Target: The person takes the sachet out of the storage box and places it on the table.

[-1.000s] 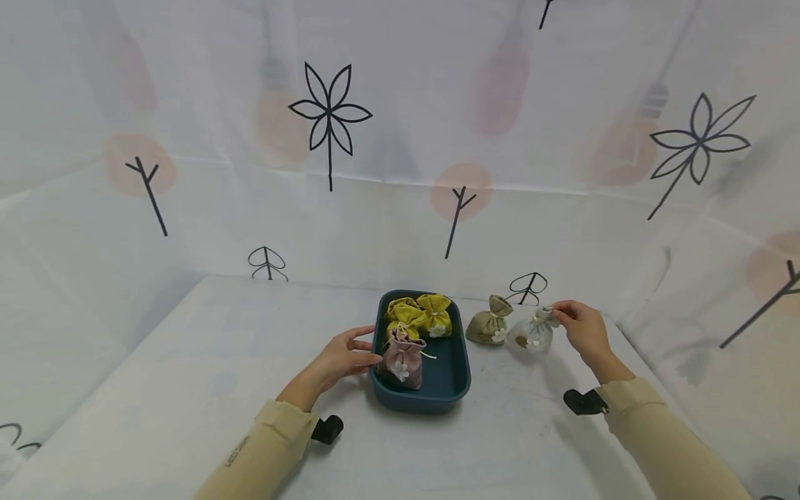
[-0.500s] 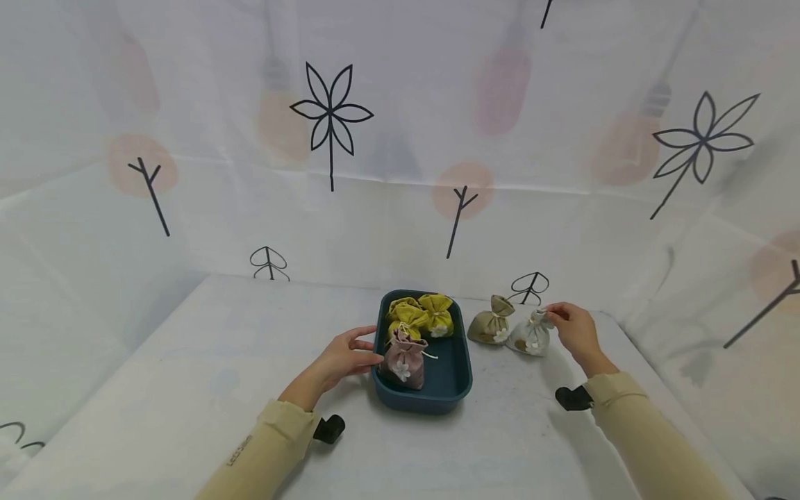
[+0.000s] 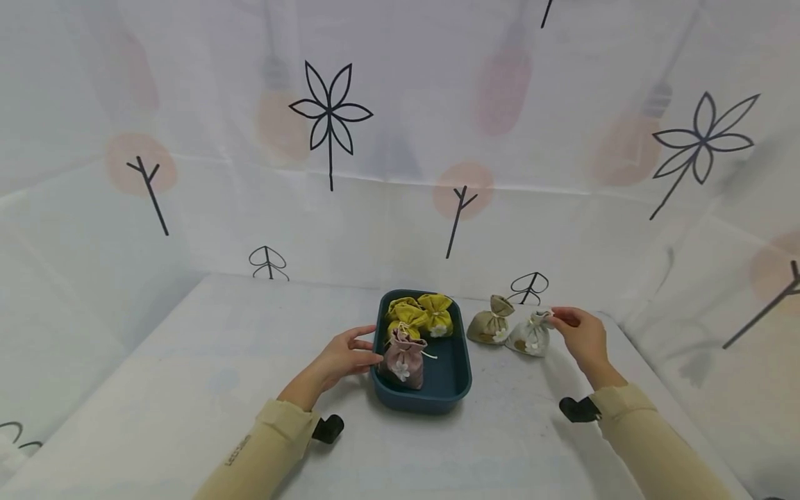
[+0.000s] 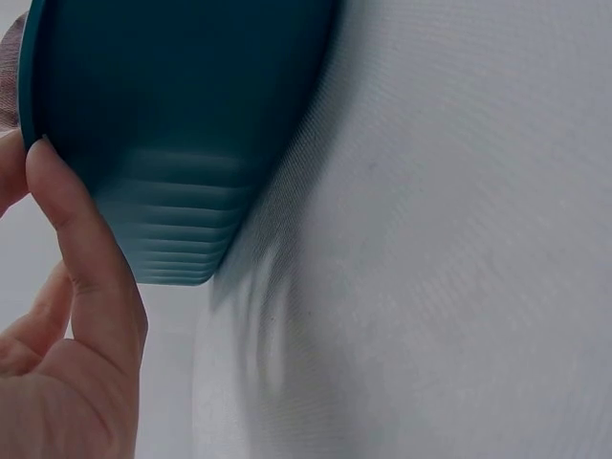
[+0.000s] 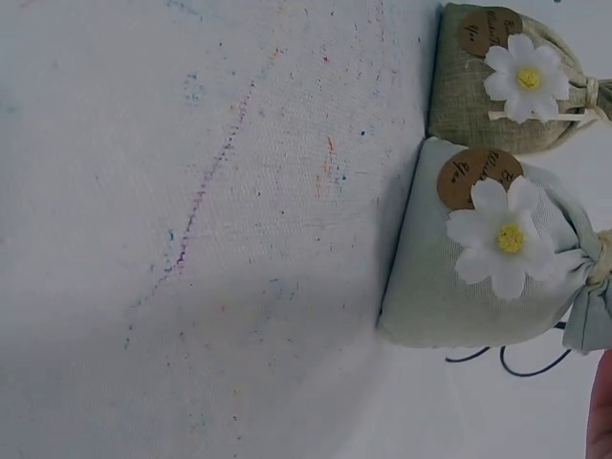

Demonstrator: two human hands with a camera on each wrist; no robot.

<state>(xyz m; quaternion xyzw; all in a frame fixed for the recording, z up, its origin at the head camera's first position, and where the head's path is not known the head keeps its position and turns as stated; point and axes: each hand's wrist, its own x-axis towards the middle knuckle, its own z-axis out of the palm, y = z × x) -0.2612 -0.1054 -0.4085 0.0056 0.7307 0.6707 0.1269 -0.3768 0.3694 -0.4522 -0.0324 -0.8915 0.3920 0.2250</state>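
Note:
A dark blue plastic bin [image 3: 450,375] stands on the table, and the fingers of my left hand [image 3: 340,357] pinch its left rim. In the left wrist view, the fingertips [image 4: 46,158] lie right at that rim. Inside the bin sit a mauve drawstring pouch [image 3: 405,364] and several yellow pouches [image 3: 437,316]. Right of the bin, a pale grey pouch [image 5: 459,296] with a white flower and a round brown tag stands upright on the table. My right hand [image 3: 582,337] pinches its gathered top. Close beside it is an olive pouch [image 5: 459,96] with the same flower and tag.
A white cloth covers the table [image 3: 250,361]. At the back rises a printed curtain [image 3: 381,229] with line-drawn flowers, and it also hangs along both sides. Black wrist mounts [image 3: 329,428] stick out beneath both sleeves.
The pale grey pouch has shifted slightly left and settled against the olive pouch, my right hand staying at its top. My left hand and the bin have kept their place.

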